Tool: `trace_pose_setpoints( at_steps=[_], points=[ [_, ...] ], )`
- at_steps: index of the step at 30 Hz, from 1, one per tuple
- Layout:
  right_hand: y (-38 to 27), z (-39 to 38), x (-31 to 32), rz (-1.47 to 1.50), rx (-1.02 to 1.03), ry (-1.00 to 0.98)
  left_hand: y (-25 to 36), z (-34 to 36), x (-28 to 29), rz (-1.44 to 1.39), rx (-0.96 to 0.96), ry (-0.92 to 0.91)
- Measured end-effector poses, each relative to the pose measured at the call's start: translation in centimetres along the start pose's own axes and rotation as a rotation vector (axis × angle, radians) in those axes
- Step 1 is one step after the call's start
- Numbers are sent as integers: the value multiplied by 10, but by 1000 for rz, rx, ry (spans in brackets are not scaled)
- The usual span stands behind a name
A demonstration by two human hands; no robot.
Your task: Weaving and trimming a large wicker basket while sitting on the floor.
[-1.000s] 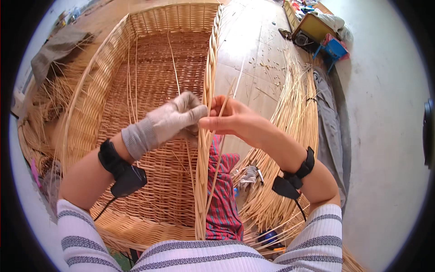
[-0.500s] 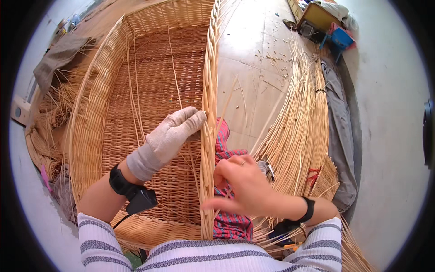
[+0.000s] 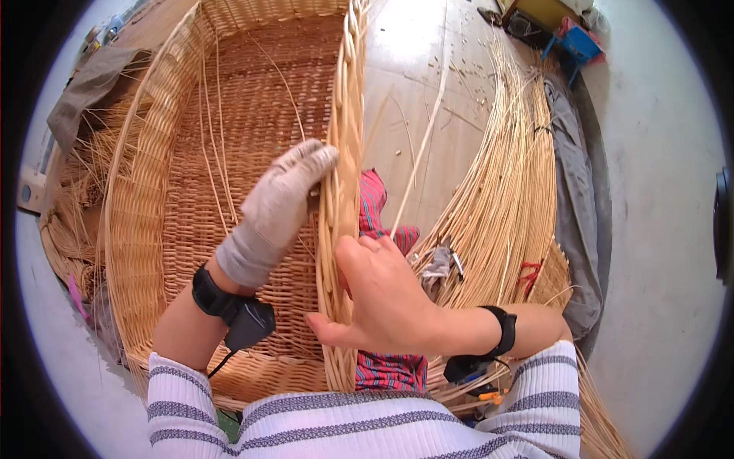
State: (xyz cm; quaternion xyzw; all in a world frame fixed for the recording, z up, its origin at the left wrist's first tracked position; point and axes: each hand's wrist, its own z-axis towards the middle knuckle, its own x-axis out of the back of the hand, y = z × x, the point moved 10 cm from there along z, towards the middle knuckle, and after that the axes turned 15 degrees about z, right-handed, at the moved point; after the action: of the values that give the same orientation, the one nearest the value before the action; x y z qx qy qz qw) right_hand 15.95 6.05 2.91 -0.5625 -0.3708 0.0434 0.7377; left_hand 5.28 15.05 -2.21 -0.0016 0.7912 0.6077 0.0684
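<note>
A large wicker basket (image 3: 229,161) lies in front of me, its long braided rim (image 3: 348,153) running away from my body. My left hand (image 3: 283,203), in a pale knit glove, is closed on this rim from the inner side. Lower along the rim is my bare right hand (image 3: 382,291), its fingers curled at the outer side and its thumb stretched over the top. A pale wicker strand (image 3: 419,157) runs from its curled fingers up and right. The palm side and the fingertips are hidden.
Right of the basket lies a big bundle of long wicker strands (image 3: 501,176) beside grey cloth (image 3: 572,199). Red plaid fabric (image 3: 375,195) shows below the rim. A blue stool (image 3: 577,46) stands at the far right. More strands (image 3: 99,164) lie on the left.
My right hand has moved up and left against the rim. The strand at it now stands more upright. My left hand and the rim have shifted slightly left and up in view.
</note>
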Motion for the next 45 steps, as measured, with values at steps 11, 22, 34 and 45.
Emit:
trace_pose_setpoints(
  at_steps=[11, 22, 34, 45],
  points=[
    [58, 48, 58, 707, -163, -44, 23, -15, -22, 499, -119, -222],
    [95, 89, 54, 803, -386, -64, -21, -8, -31, -193, 15, -237],
    [43, 140, 105, 576, 97, 166, 42, 31, -1, 110, -415, -93],
    [11, 144, 127, -166, 444, 118, 40, 28, -15, 24, -444, -15]
  ],
)
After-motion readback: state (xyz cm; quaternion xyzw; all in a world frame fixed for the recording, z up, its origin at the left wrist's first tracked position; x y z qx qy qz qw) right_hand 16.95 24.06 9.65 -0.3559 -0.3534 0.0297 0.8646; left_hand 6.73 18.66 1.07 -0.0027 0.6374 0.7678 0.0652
